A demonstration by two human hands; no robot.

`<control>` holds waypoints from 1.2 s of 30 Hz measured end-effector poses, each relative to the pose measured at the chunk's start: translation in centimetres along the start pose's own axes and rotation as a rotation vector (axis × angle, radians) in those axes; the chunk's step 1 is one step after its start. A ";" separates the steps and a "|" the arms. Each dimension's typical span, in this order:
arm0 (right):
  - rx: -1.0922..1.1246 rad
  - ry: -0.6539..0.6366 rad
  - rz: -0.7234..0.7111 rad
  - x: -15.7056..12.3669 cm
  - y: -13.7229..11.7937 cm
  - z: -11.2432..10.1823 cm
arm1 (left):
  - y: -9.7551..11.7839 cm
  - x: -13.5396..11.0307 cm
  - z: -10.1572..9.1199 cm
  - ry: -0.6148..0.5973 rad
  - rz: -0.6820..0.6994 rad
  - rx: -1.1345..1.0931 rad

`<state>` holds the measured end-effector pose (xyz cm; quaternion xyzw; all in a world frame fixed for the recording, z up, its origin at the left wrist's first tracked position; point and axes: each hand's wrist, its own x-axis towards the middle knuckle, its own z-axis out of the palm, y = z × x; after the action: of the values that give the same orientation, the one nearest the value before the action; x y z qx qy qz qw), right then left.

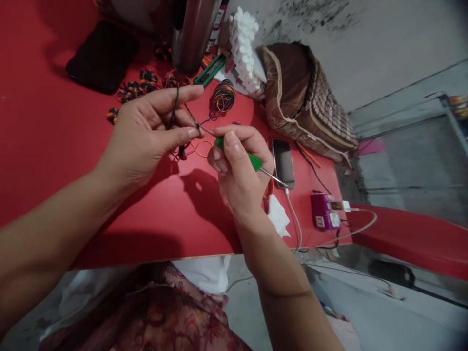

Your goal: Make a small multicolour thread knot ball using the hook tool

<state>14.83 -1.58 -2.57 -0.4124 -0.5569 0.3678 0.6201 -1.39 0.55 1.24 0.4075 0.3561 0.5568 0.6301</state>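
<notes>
My right hand (243, 168) grips a crochet hook (255, 161) by its green handle, with thin metal ends sticking out on both sides. One metal end meets a small dark stitch at my left fingertips. My left hand (153, 122) pinches dark yarn (177, 105) between thumb and fingers, a strand looped over the raised index finger. A ball of multicoloured yarn (223, 96) lies just beyond the hands, and loose orange and purple strands trail below them. Several braided multicoloured yarn pieces (137, 90) lie behind my left hand, which partly hides them.
On the red table (146, 219) lie a black flat object (102, 56), a green cutter (210, 70) and a phone (283, 163) on a white cable. A metal bottle (195, 36), white stacked pieces (243, 48) and a brown bag (303, 92) stand behind. A purple power adapter (324, 211) is at right.
</notes>
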 end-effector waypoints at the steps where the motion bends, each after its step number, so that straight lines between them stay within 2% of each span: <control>1: -0.060 0.006 0.001 -0.1 0.1 0.1 | 0.1 -0.1 0.1 0.008 0.000 0.029; 4: -0.174 0.020 -0.036 -0.6 -0.3 0.4 | 0.2 -0.5 0.7 0.031 -0.009 0.054; 8: -0.257 0.022 -0.161 -1.3 -1.4 0.9 | 0.0 -0.8 0.9 0.044 -0.066 -0.028; 14: -0.274 0.000 -0.307 -1.4 -1.7 0.7 | 0.3 -0.3 0.0 -0.051 -0.133 -0.105; 19: -0.290 -0.051 -0.188 -1.0 -1.6 0.4 | 0.5 -0.4 0.3 0.002 -0.011 0.032; 21: -0.325 -0.032 -0.175 -1.0 -1.5 0.4 | 0.4 -0.7 0.6 0.013 -0.004 0.087; 26: -0.365 -0.004 -0.259 -1.5 -1.4 0.9 | 0.1 -0.9 0.8 0.023 -0.091 -0.012; 30: -0.352 0.015 -0.361 -1.6 -1.2 0.8 | 0.2 -0.5 0.0 -0.064 -0.186 -0.104; 36: -0.358 -0.010 -0.275 -1.5 -1.2 0.1 | 0.8 0.3 -0.7 -0.071 -0.196 -0.140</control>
<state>14.57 -3.43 -2.02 -0.4342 -0.6673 0.1769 0.5787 -2.29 0.94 1.70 0.3453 0.3321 0.5014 0.7205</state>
